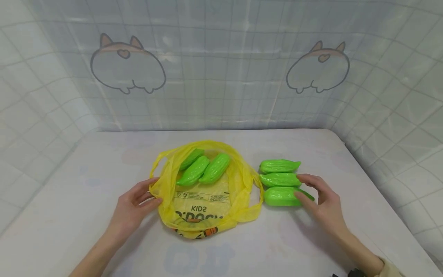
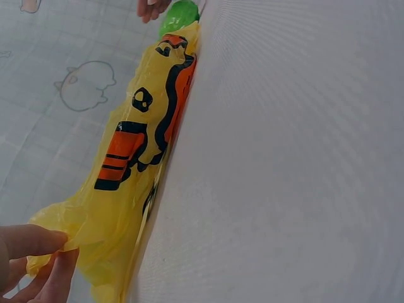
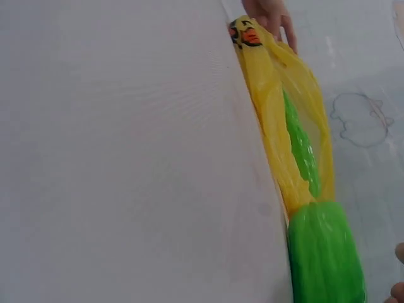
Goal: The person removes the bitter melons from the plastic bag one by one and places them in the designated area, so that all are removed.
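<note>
A yellow plastic bag [image 1: 238,207] lies on the table with its mouth spread wide. Inside it are three glossy green bitter-gourd-like vegetables [image 1: 216,169]. My left hand [image 1: 133,202] pinches the bag's left rim between thumb and fingers, as the left wrist view shows on the thin film [image 2: 76,227]. To the right of the bag three more green gourds [image 1: 279,166] lie in a stack-like row. Over the right ends of the nearest gourd [image 1: 281,197] and the middle gourd [image 1: 280,179] hovers my right hand [image 1: 323,207], thumb and fingers spread apart.
The pale table [image 1: 100,173] ends at a tiled-pattern back sheet [image 1: 221,77] with dog drawings, and similar side sheets [image 1: 408,115] flank it. A bag handle [image 1: 256,209] reaches out close to the nearest gourd.
</note>
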### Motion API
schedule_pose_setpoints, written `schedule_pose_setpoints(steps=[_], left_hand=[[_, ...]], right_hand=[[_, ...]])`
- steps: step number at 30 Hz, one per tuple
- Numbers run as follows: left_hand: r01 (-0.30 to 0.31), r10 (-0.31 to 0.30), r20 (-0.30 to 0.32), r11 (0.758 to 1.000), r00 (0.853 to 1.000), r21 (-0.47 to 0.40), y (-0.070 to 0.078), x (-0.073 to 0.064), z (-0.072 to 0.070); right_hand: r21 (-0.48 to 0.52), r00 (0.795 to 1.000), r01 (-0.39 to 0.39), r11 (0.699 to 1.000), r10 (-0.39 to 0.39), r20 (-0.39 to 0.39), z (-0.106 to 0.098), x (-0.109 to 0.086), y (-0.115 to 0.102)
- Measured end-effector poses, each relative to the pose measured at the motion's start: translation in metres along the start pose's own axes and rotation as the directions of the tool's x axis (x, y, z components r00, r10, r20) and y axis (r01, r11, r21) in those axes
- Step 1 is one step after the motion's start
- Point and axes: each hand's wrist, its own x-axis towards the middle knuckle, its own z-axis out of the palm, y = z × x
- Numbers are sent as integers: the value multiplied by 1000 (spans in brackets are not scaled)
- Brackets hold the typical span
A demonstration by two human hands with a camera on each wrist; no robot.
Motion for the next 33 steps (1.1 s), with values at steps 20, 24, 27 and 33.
schedule_pose_setpoints(steps=[20,24,27,33], left_hand=[[-11,11,3,1000,1000,10,0,-1,-1],[-18,18,6,1000,1000,-3,0,-1,-1],[-26,26,6,1000,1000,-16,0,-1,-1],[-29,29,3,999,1000,-23,-1,-1,0]], right_hand=[[-113,984,-108,988,122,126,93,31,-40],[-91,976,-144,985,157,150,109,34,-45],[-80,968,-174,982,185,169,121,37,-49],[-55,955,-236,970,242,174,147,41,-52]])
